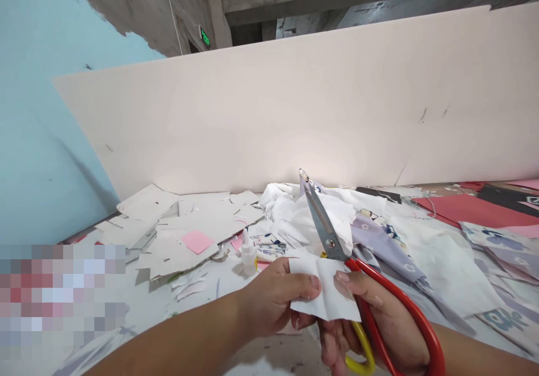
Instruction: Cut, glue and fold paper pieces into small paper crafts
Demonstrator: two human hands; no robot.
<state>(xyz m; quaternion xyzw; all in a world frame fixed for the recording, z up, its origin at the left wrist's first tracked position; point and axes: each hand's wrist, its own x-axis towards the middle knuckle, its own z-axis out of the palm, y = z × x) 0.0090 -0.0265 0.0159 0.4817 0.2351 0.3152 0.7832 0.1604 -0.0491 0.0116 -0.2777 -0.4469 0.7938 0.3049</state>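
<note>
My left hand (275,300) pinches a small white piece of paper or cloth (326,289) between thumb and fingers at the lower middle. My right hand (370,325) grips red-handled scissors (337,250) with yellow inner grips; their steel blades are nearly closed and point up and to the left. The right thumb also presses on the white piece, so both hands touch it. The two hands are held close together above the table.
A pile of white and floral-print fabric (379,230) lies behind the hands. Grey card sheets (185,224), a pink note (196,241) and a small white glue bottle (248,252) lie left. Red sheets (471,207) are at right. A tall pale board (315,112) stands behind.
</note>
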